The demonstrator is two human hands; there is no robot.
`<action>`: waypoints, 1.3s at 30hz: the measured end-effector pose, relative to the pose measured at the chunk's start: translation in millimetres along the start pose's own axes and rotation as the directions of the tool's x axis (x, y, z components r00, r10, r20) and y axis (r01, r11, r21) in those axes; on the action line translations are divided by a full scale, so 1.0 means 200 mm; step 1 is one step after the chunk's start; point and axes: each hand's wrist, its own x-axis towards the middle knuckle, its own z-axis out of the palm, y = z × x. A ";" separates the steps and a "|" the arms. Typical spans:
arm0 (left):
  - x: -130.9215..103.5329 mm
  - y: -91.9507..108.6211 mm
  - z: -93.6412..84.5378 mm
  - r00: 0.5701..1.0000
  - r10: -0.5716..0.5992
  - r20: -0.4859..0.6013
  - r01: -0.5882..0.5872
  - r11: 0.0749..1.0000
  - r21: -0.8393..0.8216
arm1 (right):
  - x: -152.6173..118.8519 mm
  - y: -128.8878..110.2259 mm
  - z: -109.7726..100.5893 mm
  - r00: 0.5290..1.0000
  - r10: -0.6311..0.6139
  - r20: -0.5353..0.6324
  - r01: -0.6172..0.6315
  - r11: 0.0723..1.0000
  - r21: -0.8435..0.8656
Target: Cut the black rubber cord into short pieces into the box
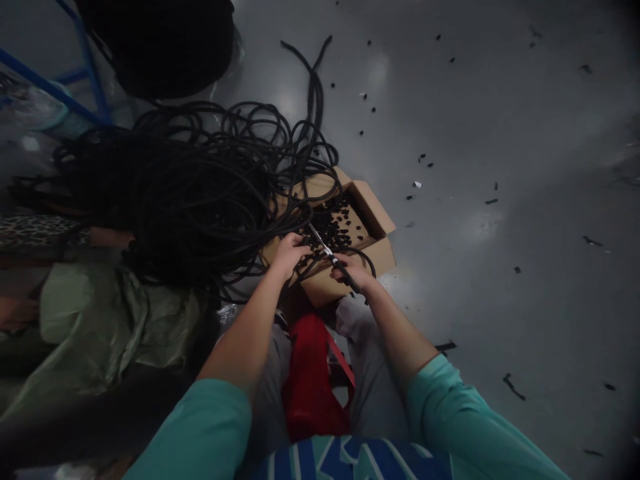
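Note:
My right hand (351,270) is closed around the black handles of a pair of scissors (326,249). Their thin silver blades point up and left over an open cardboard box (379,260). At the box's left side, my left hand (290,257) has its fingers bent in against a black cord (270,235), though the fingertips are partly hidden. Several short black cut pieces (336,227) lie inside the box. One length of cord (367,257) curves over the near edge, beside my right hand.
A big tangle of black cord (200,193) heaps up left of the box. Behind it stand a dark round bundle (165,47) and a blue metal frame (93,67). Another person's arm (110,238) reaches in from the left. Black scraps (491,201) dot the grey floor.

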 end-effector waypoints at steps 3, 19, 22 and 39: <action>-0.01 0.03 -0.01 0.999 -0.048 0.016 0.050 0.987 -0.152 | 0.01 0.01 -0.03 0.997 -0.061 0.039 0.063 0.996 -0.056; -0.01 -0.01 0.00 0.991 -0.031 0.132 0.030 0.999 0.015 | 0.01 -0.01 -0.03 0.989 -0.033 0.144 0.057 0.985 -0.164; -0.02 -0.01 0.01 0.989 -0.023 0.143 0.010 0.996 0.093 | 0.01 -0.01 -0.02 0.990 -0.042 0.135 0.065 0.984 -0.164; 0.00 0.02 -0.03 0.991 0.010 0.134 -0.036 0.981 0.190 | -0.02 -0.03 0.03 0.997 0.054 0.062 -0.049 0.996 -0.080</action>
